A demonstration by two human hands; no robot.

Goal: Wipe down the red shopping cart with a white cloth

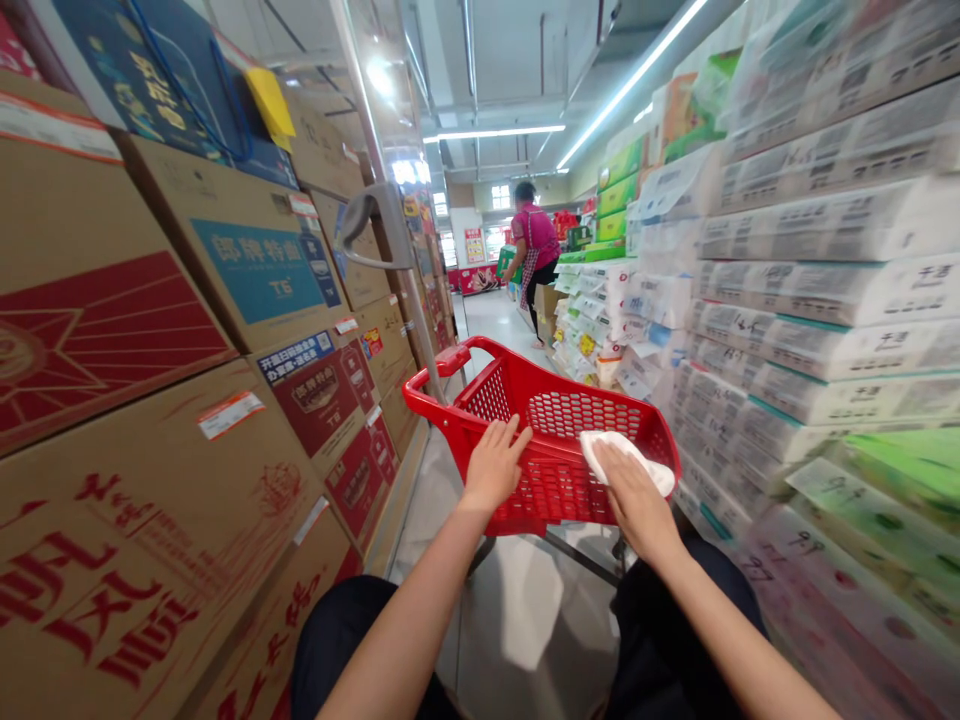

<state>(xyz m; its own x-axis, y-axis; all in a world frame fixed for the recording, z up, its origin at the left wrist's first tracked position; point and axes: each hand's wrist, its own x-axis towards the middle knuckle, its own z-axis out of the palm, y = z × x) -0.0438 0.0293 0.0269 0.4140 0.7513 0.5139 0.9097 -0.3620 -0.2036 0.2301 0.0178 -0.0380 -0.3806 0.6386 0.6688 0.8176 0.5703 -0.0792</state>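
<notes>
Head cam: my left hand sits loose on the red cart's near long side, right hand apart, flat over white cloth.

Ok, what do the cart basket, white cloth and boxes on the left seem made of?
Cart basket: likely moulded plastic, semi-gloss red, judging by its even colour and rows of holes.
White cloth: probably matt fabric, with soft, rounded edges around the right hand; fibre unclear.
Boxes: apparently cardboard, matt brown, with flat printed faces.

Bright light from white ceiling tubes, streaky blur on the right-hand packs
</notes>
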